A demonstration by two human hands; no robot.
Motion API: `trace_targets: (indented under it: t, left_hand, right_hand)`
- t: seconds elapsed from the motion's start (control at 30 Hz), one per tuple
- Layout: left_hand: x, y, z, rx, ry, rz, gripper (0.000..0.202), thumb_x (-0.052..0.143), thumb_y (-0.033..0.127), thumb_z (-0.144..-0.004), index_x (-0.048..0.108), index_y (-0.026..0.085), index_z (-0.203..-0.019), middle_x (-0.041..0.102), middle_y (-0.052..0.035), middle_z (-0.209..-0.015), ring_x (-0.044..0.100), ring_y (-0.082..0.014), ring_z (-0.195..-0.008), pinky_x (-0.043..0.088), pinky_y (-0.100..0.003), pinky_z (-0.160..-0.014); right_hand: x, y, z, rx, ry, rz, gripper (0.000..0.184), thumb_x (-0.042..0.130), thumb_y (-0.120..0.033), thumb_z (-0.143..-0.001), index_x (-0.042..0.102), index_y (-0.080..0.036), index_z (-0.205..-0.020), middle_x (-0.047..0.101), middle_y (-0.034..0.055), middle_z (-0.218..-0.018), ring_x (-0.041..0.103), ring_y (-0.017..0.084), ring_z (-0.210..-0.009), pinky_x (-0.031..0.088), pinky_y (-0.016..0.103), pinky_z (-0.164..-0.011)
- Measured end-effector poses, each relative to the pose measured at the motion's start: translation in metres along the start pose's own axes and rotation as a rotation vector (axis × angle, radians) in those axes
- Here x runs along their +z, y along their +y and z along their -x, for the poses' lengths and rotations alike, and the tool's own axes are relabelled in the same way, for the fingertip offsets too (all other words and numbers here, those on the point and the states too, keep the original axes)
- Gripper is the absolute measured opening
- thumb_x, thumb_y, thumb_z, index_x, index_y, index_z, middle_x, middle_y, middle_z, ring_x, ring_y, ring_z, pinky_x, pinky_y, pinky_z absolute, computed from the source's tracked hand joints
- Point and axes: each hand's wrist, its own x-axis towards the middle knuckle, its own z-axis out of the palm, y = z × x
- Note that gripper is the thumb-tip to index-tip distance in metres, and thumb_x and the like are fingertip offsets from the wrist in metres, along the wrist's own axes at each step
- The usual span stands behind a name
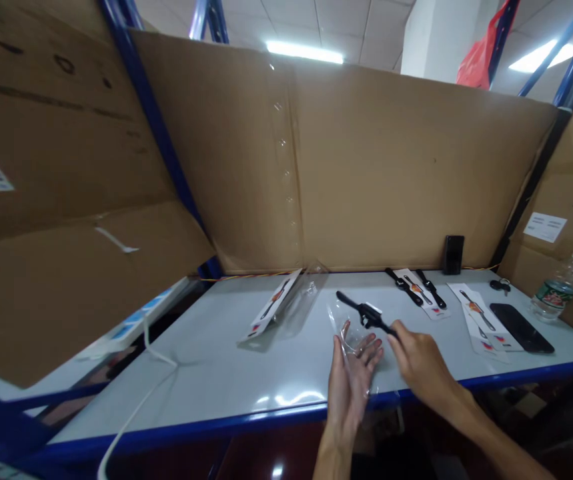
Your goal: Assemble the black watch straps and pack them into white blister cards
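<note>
Two bare hands work over the front of a pale table [216,373] w/ a blue edge. R hand [419,363] is closed on one handle of a black two-handled tool [367,315], held tilted above the tabletop, its far handle pointing up & left. L hand [353,373], just below & left of the tool, is cupped, fingers spread apart, w/ a clear plastic pack [333,317] against the palm.

Farther L on the table: a printed card [272,307] beside a second clear pack [306,300]. R of the hands, twd the back: two similar black tools [404,287] w/ a printed card btwn them. Next, going R: overlapping printed cards [481,317], touching a black phone [521,327] lying flat; keys [500,285] behind it; a clear bottle [559,290] w/ white cap at far R. A dark rectangular device [453,255] stands upright agst the cardboard back wall [366,167].
</note>
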Motion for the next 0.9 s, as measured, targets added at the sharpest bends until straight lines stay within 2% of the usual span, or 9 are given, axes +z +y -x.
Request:
trace_targets:
  t: [0.07,0.13,0.23,0.3,0.5,0.7,0.9]
  left_hand:
    - [0.002,-0.001,0.002,0.013,-0.009,0.015,0.048,0.054,0.048,-0.097,0.052,0.030,-0.142,0.071,-0.0087,-0.098,0.073,-0.0211,-0.087,0.059,-0.036,-0.085]
    - [0.003,-0.001,0.004,-0.036,0.022,0.040,0.041,0.051,0.047,-0.099,0.062,0.023,-0.130,0.073,-0.0089,-0.094,0.073,-0.0208,-0.085,0.059,-0.036,-0.086]
    - [0.003,0.000,0.005,-0.109,0.095,0.049,0.041,0.050,0.048,-0.099,0.068,0.016,-0.117,0.074,-0.0118,-0.093,0.074,-0.0223,-0.084,0.059,-0.038,-0.089]
    - [0.001,0.000,0.005,-0.109,0.111,0.035,0.042,0.051,0.049,-0.098,0.068,0.016,-0.118,0.075,-0.0124,-0.094,0.074,-0.0232,-0.082,0.059,-0.040,-0.089]
    - [-0.004,-0.002,0.005,-0.097,0.047,-0.020,0.045,0.053,0.052,-0.097,0.068,0.017,-0.121,0.076,-0.0129,-0.096,0.075,-0.0253,-0.085,0.059,-0.041,-0.088]
    - [-0.006,-0.005,0.001,-0.072,0.015,-0.031,0.043,0.053,0.052,-0.097,0.070,0.016,-0.111,0.076,-0.0117,-0.092,0.074,-0.0274,-0.094,0.057,-0.045,-0.094]
    - [-0.005,-0.003,-0.005,-0.061,0.043,-0.089,0.045,0.049,0.054,-0.097,0.070,0.016,-0.106,0.076,-0.0125,-0.088,0.074,-0.0281,-0.090,0.058,-0.048,-0.090]
  right_hand:
    - [0.008,-0.021,0.011,-0.077,-0.065,0.196,0.028,0.039,-0.009,-0.098,0.059,-0.017,-0.116,0.073,0.0125,-0.093,0.070,0.022,-0.073,0.046,0.027,-0.063]
    - [0.020,-0.034,0.018,-0.150,-0.082,0.315,0.043,0.041,0.000,-0.093,0.054,-0.016,-0.130,0.071,0.0177,-0.110,0.072,0.025,-0.086,0.052,0.029,-0.068]
    - [0.033,-0.042,0.025,-0.234,-0.081,0.368,0.059,0.046,0.003,-0.088,0.044,-0.015,-0.144,0.064,0.0237,-0.130,0.069,0.030,-0.109,0.059,0.035,-0.076]
    - [0.037,-0.043,0.029,-0.269,-0.100,0.358,0.062,0.048,0.003,-0.087,0.042,-0.013,-0.147,0.058,0.0262,-0.138,0.065,0.034,-0.118,0.061,0.038,-0.078]
    - [0.023,-0.045,0.037,-0.237,-0.127,0.208,0.065,0.046,0.005,-0.086,0.045,-0.013,-0.148,0.054,0.0261,-0.143,0.059,0.038,-0.126,0.060,0.046,-0.087]
    - [-0.003,-0.035,0.036,-0.308,-0.250,0.136,0.070,0.047,-0.002,-0.083,0.036,-0.009,-0.152,0.042,0.0276,-0.152,0.052,0.038,-0.132,0.054,0.050,-0.095]
    - [-0.001,-0.023,0.043,-0.401,-0.205,0.028,0.041,0.046,-0.008,-0.087,0.062,-0.016,-0.124,0.050,0.0188,-0.141,0.044,0.032,-0.137,0.052,0.045,-0.098]
